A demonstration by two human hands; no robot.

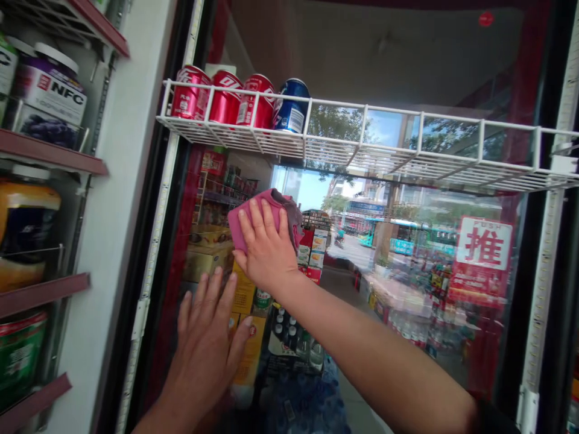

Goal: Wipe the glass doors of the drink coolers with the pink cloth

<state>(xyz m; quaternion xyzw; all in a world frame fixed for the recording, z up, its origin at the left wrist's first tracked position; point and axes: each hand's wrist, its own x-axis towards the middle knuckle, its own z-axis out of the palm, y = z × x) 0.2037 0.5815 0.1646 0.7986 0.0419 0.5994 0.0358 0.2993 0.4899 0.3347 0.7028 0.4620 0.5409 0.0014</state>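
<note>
Under the rack [366, 107], our right hand [266, 241], arm slanting up leftward, presses the cloth [295, 224] flat to the glass [398, 283] with fingers outstretched, while our left hand [208, 328], lower, faces it, fingers spread apart.

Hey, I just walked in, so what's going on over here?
A person's right hand is holding a pink cloth against a glass door, its fingers laid over the cloth. The left hand is open, lower down and to the left, with nothing in it; whether it touches the glass is hard to tell. Above both hands, three red soda cans and a blue can stand at the left end of a white wire rack.
</note>
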